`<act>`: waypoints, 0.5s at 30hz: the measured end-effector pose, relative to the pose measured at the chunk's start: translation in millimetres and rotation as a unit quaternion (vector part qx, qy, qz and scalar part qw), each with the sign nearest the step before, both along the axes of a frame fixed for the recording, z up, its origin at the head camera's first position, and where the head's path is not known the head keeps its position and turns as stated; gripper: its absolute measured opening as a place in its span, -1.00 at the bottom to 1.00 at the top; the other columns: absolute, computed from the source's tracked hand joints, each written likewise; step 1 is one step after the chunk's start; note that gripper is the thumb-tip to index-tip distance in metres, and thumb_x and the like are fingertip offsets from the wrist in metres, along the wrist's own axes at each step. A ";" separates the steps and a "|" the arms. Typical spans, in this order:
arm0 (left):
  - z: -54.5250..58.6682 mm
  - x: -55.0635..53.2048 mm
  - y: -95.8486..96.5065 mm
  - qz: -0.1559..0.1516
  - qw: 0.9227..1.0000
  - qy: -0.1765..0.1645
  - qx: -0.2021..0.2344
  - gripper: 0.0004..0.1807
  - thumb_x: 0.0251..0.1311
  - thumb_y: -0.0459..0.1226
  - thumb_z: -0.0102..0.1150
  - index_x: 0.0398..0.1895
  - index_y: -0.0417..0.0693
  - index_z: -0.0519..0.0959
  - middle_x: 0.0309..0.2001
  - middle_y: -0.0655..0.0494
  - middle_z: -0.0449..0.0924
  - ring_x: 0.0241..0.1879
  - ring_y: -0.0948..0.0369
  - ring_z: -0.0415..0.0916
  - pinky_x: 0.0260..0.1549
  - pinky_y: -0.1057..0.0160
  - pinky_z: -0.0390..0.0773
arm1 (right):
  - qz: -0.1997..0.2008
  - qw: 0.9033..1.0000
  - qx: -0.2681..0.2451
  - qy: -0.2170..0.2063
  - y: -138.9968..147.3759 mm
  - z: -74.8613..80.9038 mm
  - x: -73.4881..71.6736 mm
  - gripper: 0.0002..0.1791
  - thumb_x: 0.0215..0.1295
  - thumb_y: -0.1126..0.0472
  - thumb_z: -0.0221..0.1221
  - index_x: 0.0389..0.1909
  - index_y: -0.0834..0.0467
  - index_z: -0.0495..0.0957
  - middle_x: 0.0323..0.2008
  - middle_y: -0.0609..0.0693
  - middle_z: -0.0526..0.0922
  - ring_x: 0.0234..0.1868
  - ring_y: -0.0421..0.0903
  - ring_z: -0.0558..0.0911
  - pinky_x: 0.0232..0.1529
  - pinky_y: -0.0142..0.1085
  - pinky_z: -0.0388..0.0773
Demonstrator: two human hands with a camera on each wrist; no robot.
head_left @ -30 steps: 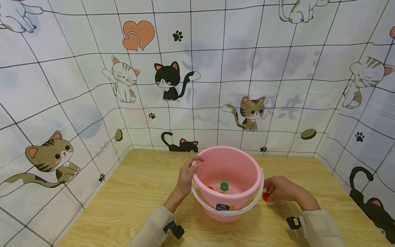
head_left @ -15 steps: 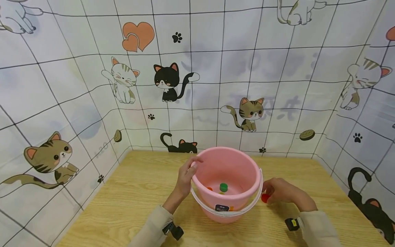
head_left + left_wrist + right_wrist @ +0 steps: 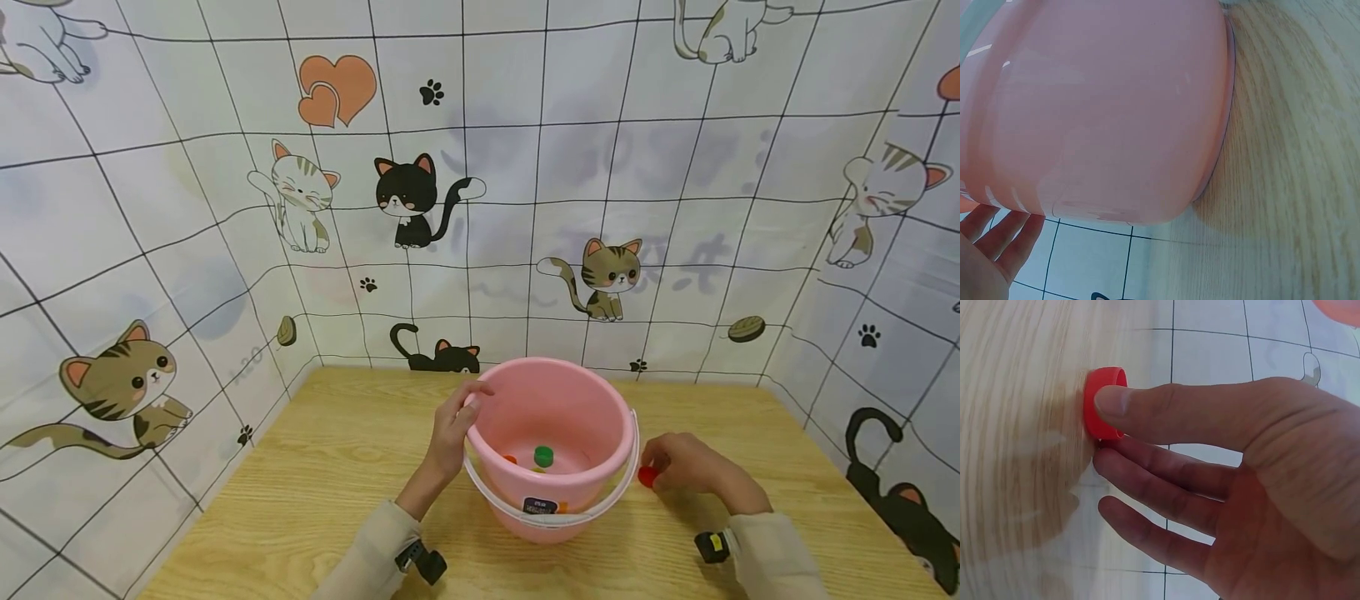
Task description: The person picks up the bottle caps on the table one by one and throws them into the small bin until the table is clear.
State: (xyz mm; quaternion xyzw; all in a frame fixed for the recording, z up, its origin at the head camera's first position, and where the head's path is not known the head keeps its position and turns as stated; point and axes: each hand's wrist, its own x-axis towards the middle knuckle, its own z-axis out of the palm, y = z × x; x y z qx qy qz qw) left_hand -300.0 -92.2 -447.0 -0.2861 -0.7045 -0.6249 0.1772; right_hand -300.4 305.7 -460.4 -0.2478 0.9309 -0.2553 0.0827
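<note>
A pink plastic bucket (image 3: pixel 555 408) with a white handle (image 3: pixel 551 520) stands on the wooden table. Its near-left rim is in the grip of my left hand (image 3: pixel 450 437), fingers inside and thumb over the edge. On the bucket's floor lie a green cap (image 3: pixel 543 456), an orange piece (image 3: pixel 510 459) and a sliver of yellow. To the right of the bucket, my right hand (image 3: pixel 686 462) pinches a red bottle cap (image 3: pixel 1104 378) on edge at the tabletop. Its thumb presses the near side, while the index fingertip is mostly hidden behind the cap.
The wood-grain table (image 3: pixel 330 492) ends at a white sheet (image 3: pixel 495 167) printed with cats and grid lines, which rises behind and on both sides. A small black camera (image 3: pixel 422 561) sits on the left wrist, another camera (image 3: pixel 712 547) on the right.
The red cap has shifted slightly up and right in the head view, and now shows less beyond the right fingers. The left hand and the bucket have stayed in place.
</note>
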 end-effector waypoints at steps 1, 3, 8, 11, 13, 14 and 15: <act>-0.1 -0.2 -0.1 0.001 1.000 0.001 -0.001 -0.61 0.46 -0.15 -0.19 0.10 -0.14 0.56 0.06 -0.24 0.61 -0.13 -0.20 0.62 -0.25 -0.02 0.75 | -0.006 1.000 0.001 0.000 0.9 -1.0 -0.6 -0.76 0.01 0.39 0.46 -0.27 0.21 0.67 -0.32 -0.01 0.73 -0.30 -0.16 0.63 -0.29 -0.33 0.61; -0.3 -0.4 -0.2 0.004 1.000 0.003 -0.002 -0.61 0.47 -0.15 -0.19 0.09 -0.13 0.56 0.04 -0.24 0.62 -0.15 -0.19 0.63 -0.27 -0.01 0.75 | -0.015 1.000 0.005 0.006 2.6 -2.8 -1.5 -0.76 0.02 0.39 0.46 -0.27 0.20 0.67 -0.32 -0.02 0.72 -0.30 -0.15 0.64 -0.28 -0.31 0.61; -0.2 0.2 -0.2 0.005 1.000 0.000 -0.004 -0.61 0.45 -0.14 -0.18 0.10 -0.12 0.56 0.05 -0.19 0.63 -0.14 -0.16 0.64 -0.26 0.03 0.75 | -0.034 0.999 0.023 0.033 5.0 -4.9 -2.7 -0.75 0.03 0.37 0.46 -0.25 0.19 0.66 -0.35 -0.04 0.69 -0.31 -0.15 0.61 -0.28 -0.27 0.60; 0.1 0.6 -0.3 0.004 1.000 -0.002 -0.005 -0.61 0.45 -0.15 -0.17 0.10 -0.12 0.56 0.07 -0.18 0.62 -0.12 -0.16 0.63 -0.24 0.03 0.75 | -0.048 0.998 0.025 0.032 3.9 -4.7 -3.1 -0.70 0.04 0.36 0.47 -0.18 0.22 0.66 -0.32 -0.01 0.69 -0.29 -0.12 0.62 -0.25 -0.22 0.63; 0.2 0.5 -0.5 0.003 1.000 -0.001 -0.005 -0.62 0.44 -0.16 -0.17 0.10 -0.12 0.56 0.08 -0.19 0.62 -0.10 -0.17 0.62 -0.23 0.03 0.75 | -0.050 0.998 0.021 0.027 3.0 -4.2 -3.3 -0.67 0.04 0.36 0.48 -0.14 0.25 0.65 -0.31 0.01 0.70 -0.28 -0.11 0.63 -0.24 -0.21 0.65; 0.4 0.5 -0.4 0.002 1.000 -0.002 -0.004 -0.62 0.45 -0.16 -0.17 0.10 -0.12 0.56 0.08 -0.19 0.61 -0.10 -0.18 0.62 -0.23 0.03 0.75 | -0.049 0.998 0.019 0.027 2.8 -4.0 -3.3 -0.66 0.04 0.35 0.48 -0.13 0.25 0.65 -0.30 0.01 0.70 -0.28 -0.10 0.64 -0.25 -0.22 0.65; 0.3 0.5 -0.4 0.001 1.000 -0.002 -0.003 -0.62 0.45 -0.16 -0.17 0.10 -0.12 0.56 0.07 -0.19 0.61 -0.10 -0.18 0.62 -0.23 0.02 0.75 | -0.045 0.998 0.016 0.028 2.6 -4.0 -3.2 -0.66 0.04 0.35 0.48 -0.13 0.26 0.65 -0.31 0.02 0.70 -0.29 -0.10 0.64 -0.25 -0.23 0.65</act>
